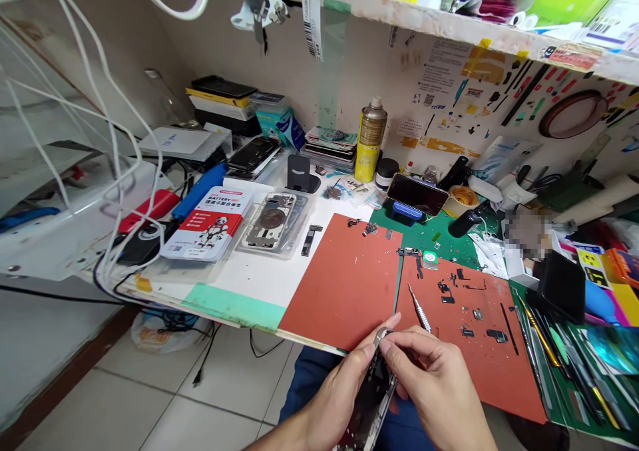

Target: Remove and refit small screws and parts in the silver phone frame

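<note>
On the tabletop (239,304), red silicone mats (344,285) lay along the near edge, with small brackets and screws (476,314) spaced apart, keeping each easy to pick out. A precision screwdriver (419,308) rested within reach. Beyond the near edge, the left hand (334,398) clamped an opened phone (372,398) over the lap, while the right hand (429,378) pinched its top end.

The person wears blue trousers (312,384), probably denim, though only a narrow strip shows below the bench edge. Both forearms (284,436) are bare as far as the frame shows. The left hand (339,398) and right hand (434,388) have slim fingers (414,338) and short nails (396,319).
</note>
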Motion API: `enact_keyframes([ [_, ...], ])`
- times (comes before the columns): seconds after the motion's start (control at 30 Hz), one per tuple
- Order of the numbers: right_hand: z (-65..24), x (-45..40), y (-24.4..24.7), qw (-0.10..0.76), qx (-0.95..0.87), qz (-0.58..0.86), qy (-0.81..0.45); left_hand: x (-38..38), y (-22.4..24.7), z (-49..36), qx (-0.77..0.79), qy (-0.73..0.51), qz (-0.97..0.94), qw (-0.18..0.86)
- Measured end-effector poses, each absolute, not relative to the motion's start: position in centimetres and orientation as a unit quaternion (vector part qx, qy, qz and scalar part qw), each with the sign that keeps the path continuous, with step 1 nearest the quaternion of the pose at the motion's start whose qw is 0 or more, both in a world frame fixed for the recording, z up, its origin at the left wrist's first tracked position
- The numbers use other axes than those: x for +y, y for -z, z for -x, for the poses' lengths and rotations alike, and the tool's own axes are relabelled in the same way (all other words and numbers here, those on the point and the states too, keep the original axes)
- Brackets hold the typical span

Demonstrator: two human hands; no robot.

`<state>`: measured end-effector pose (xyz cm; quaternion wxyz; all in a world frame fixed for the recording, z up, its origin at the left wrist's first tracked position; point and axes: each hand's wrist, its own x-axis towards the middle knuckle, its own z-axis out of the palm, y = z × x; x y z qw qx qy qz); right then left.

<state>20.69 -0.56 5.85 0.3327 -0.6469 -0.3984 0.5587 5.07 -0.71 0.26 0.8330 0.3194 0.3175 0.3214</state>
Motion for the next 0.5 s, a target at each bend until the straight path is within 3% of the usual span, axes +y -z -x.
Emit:
enact_keyframes([
  [0.5,-20.27,-0.89,-5.46,0.348,-0.362,0.677,-0.538,-0.77,-0.26,-5.25,0.333,-0.321,-0.309,0.831],
])
